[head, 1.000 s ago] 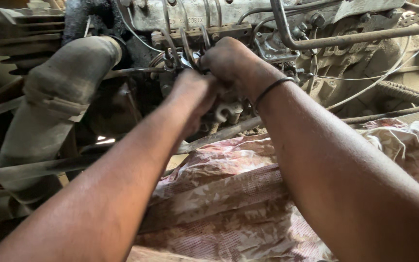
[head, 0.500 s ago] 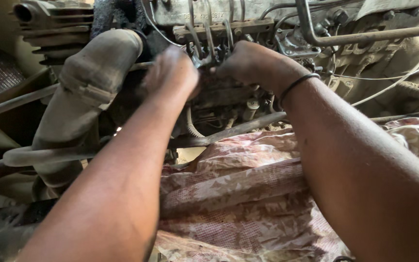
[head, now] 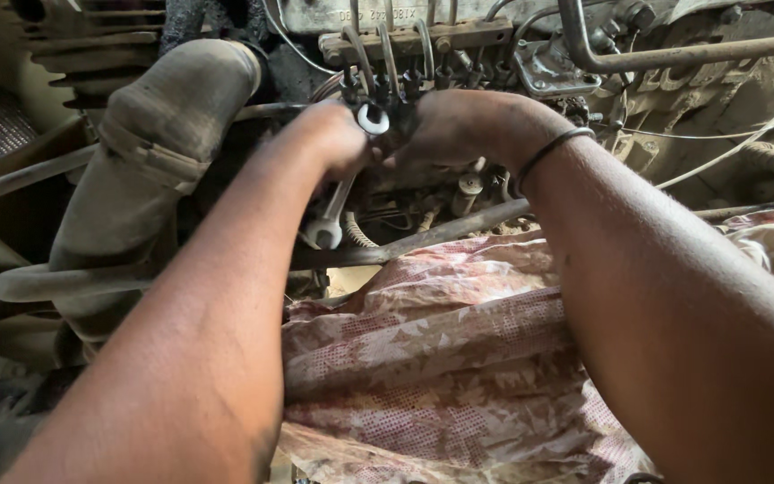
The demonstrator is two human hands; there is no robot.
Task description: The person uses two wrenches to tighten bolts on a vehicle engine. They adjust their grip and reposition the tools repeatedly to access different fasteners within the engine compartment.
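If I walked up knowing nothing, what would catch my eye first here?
Two bare forearms meet at the top centre, where the left hand grips a shiny steel combination wrench beside the right hand, among the thin metal pipes. Below spreads a crumpled pink patterned cloth; at left hangs a dusty grey hose.

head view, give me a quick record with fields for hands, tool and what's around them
left hand: gripping a silver wrench, ring end up at the pipe fittings
right hand: on the fittings beside the wrench's ring end; black band on the wrist
engine: dusty, with a row of thin metal pipes
hose: big grey one, left of the hands
cloth: patterned pink, below the arms
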